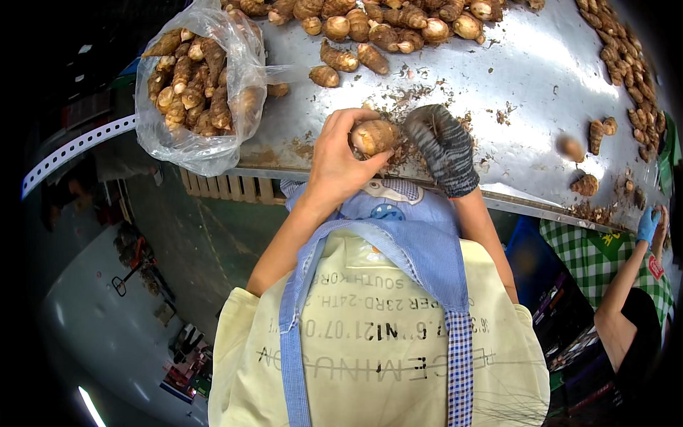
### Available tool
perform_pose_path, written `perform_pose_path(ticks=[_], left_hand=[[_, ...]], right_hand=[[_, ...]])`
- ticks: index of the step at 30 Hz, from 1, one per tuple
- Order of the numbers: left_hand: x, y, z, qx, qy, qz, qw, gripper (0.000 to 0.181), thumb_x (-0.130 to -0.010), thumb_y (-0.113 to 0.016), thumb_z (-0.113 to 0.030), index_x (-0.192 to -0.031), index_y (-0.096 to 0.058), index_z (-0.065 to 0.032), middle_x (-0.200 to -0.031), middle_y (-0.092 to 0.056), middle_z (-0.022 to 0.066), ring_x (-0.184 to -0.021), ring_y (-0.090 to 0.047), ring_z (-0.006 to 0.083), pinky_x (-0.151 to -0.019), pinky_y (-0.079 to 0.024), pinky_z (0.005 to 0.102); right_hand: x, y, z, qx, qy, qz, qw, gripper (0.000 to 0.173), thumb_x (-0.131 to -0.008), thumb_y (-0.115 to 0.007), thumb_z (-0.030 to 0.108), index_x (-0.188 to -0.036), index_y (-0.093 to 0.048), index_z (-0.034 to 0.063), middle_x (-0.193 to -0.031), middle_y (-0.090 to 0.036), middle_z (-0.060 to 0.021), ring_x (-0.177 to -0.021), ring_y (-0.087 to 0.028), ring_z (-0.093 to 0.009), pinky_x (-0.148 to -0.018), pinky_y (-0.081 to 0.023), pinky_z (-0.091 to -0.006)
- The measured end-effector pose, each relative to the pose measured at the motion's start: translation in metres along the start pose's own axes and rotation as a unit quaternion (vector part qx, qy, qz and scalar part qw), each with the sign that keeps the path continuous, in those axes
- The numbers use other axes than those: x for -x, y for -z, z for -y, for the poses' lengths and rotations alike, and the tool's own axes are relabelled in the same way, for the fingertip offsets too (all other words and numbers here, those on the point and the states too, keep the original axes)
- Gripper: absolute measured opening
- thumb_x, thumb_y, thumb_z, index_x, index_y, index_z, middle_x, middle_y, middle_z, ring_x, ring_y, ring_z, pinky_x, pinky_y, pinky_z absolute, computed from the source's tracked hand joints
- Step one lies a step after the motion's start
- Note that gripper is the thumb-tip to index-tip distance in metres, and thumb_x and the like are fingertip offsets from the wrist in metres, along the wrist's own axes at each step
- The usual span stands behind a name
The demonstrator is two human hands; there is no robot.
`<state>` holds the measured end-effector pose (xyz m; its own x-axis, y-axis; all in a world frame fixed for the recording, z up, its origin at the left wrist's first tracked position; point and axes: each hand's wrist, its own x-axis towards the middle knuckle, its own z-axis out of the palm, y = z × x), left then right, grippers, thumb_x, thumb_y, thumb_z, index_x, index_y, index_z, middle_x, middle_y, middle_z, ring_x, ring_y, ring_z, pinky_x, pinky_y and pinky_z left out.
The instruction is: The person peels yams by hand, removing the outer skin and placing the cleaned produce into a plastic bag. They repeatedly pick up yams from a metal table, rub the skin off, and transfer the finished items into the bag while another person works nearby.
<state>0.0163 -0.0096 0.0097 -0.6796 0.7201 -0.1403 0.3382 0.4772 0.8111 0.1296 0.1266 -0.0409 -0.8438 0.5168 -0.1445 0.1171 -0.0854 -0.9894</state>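
Curled around a round taro corm with a pale end, my bare left hand holds it just above the metal tabletop. Close on its right is my right hand, in a dark grey knitted glove with the fingers bent inward. Whether anything is inside that glove is hidden. Brown peel scraps litter the metal around both hands. Beyond them lie a few loose taro corms, in front of a larger taro pile.
A clear plastic bag full of taro stands at the table's left edge. Further right are loose corms and another pile. A co-worker's blue-gloved hand is at the right edge. A wooden slatted pallet shows below the table.
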Motion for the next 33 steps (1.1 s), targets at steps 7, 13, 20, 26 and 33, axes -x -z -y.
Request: perform_pose_path(ticks=[7, 13, 20, 26, 33], left_hand=[[0.002, 0.0, -0.007, -0.086, -0.031, -0.019, 0.996, 0.053, -0.058, -0.072, -0.001, -0.107, -0.052, -0.0039, -0.103, -0.054, 0.012, -0.097, -0.054, 0.0265, -0.082, -0.045, 0.0327], [0.001, 0.009, 0.0, -0.03, 0.001, -0.02, 0.999, 0.051, -0.061, -0.07, 0.0, -0.108, -0.05, -0.0022, -0.099, -0.057, 0.0108, -0.091, -0.057, 0.0224, -0.079, -0.046, 0.0304], [-0.003, 0.024, 0.032, 0.468, 0.171, -0.001, 0.867, 0.034, -0.074, -0.062, -0.005, -0.106, -0.05, 0.0, -0.09, -0.058, 0.0087, -0.084, -0.06, 0.0185, -0.078, -0.051, 0.0361], [-0.003, 0.028, 0.045, 0.447, 0.249, 0.009, 0.859, 0.023, -0.084, -0.061, -0.012, -0.103, -0.057, -0.0008, -0.088, -0.058, 0.0074, -0.076, -0.061, 0.016, -0.07, -0.054, 0.0321], [-0.003, 0.012, 0.055, 0.302, 0.223, 0.004, 0.927, 0.031, -0.084, -0.064, -0.018, -0.108, -0.056, -0.0006, -0.086, -0.059, 0.0064, -0.066, -0.059, 0.0135, -0.058, -0.05, 0.0261]], right_hand=[[-0.002, -0.012, 0.002, 0.176, 0.13, 0.029, 0.975, 0.019, -0.078, -0.067, 0.015, -0.092, -0.061, 0.0042, -0.081, -0.062, -0.0103, -0.075, -0.061, -0.021, -0.068, -0.049, -0.0326], [-0.01, 0.0, -0.011, 0.105, 0.007, -0.065, 0.992, 0.012, -0.081, -0.062, 0.012, -0.089, -0.06, 0.0031, -0.079, -0.063, -0.0113, -0.074, -0.062, -0.022, -0.066, -0.048, -0.0332], [-0.02, -0.006, -0.011, 0.281, 0.048, 0.046, 0.957, 0.041, -0.075, -0.068, 0.028, -0.109, -0.058, 0.0064, -0.102, -0.061, -0.0133, -0.088, -0.06, -0.025, -0.076, -0.049, -0.0347], [-0.03, -0.031, -0.022, 0.408, 0.099, 0.137, 0.897, 0.052, -0.07, -0.067, 0.039, -0.112, -0.058, 0.0094, -0.102, -0.06, -0.016, -0.092, -0.058, -0.03, -0.08, -0.046, -0.0407], [-0.024, -0.02, -0.028, 0.149, 0.084, 0.081, 0.982, 0.046, -0.069, -0.069, 0.033, -0.105, -0.061, 0.0059, -0.091, -0.062, -0.015, -0.081, -0.06, -0.031, -0.072, -0.048, -0.0394]])
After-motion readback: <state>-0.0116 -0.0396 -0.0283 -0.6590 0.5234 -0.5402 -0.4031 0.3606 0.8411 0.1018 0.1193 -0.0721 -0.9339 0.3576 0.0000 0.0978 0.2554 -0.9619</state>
